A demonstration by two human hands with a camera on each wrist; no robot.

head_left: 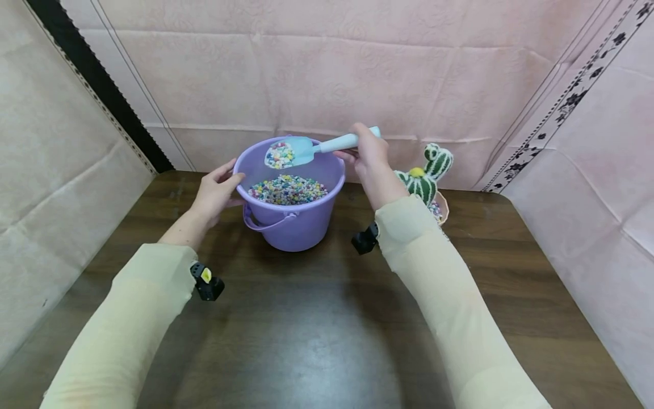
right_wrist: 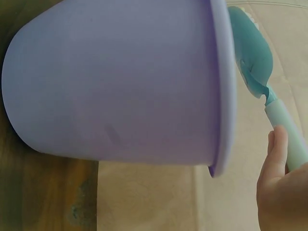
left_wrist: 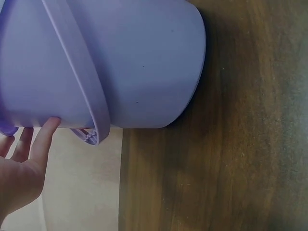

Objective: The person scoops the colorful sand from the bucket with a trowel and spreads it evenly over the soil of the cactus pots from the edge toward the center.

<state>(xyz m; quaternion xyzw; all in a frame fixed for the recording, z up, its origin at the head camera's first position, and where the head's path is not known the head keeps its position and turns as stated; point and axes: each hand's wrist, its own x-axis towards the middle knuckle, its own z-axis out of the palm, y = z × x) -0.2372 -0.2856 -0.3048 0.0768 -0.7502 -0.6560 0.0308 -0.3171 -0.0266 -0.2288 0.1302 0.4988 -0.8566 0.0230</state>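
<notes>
A purple bucket (head_left: 301, 230) stands upright on the table, holding many small multicoloured beads (head_left: 288, 190). My left hand (head_left: 213, 193) grips its rim at the left side; in the left wrist view the fingers (left_wrist: 41, 142) lie against the outer wall. My right hand (head_left: 372, 156) holds a light blue hand shovel (head_left: 334, 143) by its handle. The shovel's blade is above the bucket opening and carries a small heap of pastel beads (head_left: 280, 155). In the right wrist view the shovel blade (right_wrist: 252, 50) shows just beyond the bucket's rim.
Right of the bucket, a knitted green cactus (head_left: 421, 184) rises from a small pale pot (head_left: 443, 209), partly behind my right forearm. The bucket's handle (head_left: 268, 226) hangs down at its front. Pale cloth (head_left: 327, 79) walls the wooden table (head_left: 286, 341) behind and on both sides.
</notes>
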